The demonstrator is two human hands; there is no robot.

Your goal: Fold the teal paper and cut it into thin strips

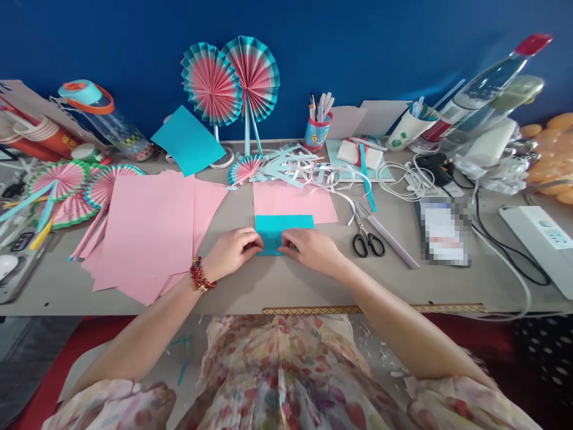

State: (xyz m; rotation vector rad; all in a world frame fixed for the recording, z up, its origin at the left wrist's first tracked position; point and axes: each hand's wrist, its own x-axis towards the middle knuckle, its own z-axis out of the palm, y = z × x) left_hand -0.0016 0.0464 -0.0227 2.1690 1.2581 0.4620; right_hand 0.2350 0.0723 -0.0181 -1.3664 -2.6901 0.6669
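Note:
A sheet of teal paper (286,224) lies on the desk in front of me, with what looks like a fold along its near edge. At the left end of that edge, my left hand (239,249) pinches the paper between thumb and fingers. My right hand (308,249) grips the same edge further right, its fingers curled. Both hands partly cover the teal paper. Just beyond it is a pink sheet (295,203), partly under the teal one. Black-handled scissors (367,239) rest to the right of my right hand, beside a pale lilac stick-shaped tool (394,242).
Pink sheets (150,227) are stacked at the left, near finished paper fans (58,179). Two round fans (228,83) stand against the blue wall. White paper strips (295,164) heap behind the work. A phone (444,232), cables and a power strip (544,239) occupy the right.

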